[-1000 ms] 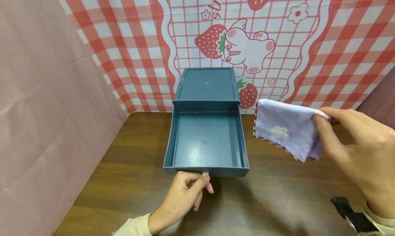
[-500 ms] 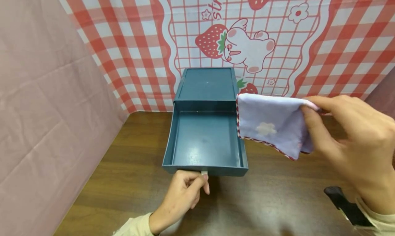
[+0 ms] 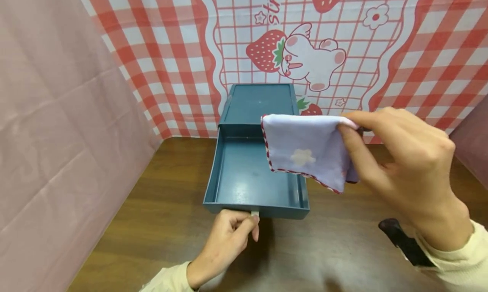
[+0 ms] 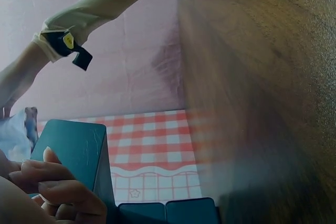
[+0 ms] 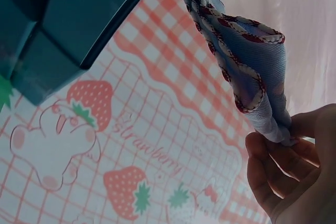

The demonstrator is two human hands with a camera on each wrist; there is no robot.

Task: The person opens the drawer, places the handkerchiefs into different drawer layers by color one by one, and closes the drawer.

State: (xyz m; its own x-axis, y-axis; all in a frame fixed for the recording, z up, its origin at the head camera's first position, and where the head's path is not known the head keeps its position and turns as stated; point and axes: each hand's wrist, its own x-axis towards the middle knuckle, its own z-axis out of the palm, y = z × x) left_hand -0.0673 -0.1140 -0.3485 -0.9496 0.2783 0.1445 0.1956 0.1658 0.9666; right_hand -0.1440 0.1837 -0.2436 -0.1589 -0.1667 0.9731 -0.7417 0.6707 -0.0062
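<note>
A folded lavender handkerchief (image 3: 305,146) with a red-and-white braided edge hangs from my right hand (image 3: 408,165), pinched at its right corner between thumb and fingers. In the head view it overlaps the right part of a pulled-out blue-green drawer (image 3: 244,173). The right wrist view shows the handkerchief (image 5: 247,66) from its edge, its layers folded together. My left hand (image 3: 232,237) is at the drawer's front, thumb and fingers pinching the small pale pull tab (image 3: 255,213). In the left wrist view, the left hand's curled fingers (image 4: 68,187) lie against the drawer front (image 4: 73,145).
The drawer's blue-green housing (image 3: 263,103) stands at the back of the wooden table (image 3: 164,224), against a red-and-white checked strawberry cloth (image 3: 179,71). A pink cloth (image 3: 57,126) borders the left side. A black strap (image 3: 406,243) is around the right wrist.
My right hand has carried the handkerchief leftward, from beside the drawer to over its right part. The left hand stays on the pull tab, and the drawer remains pulled out.
</note>
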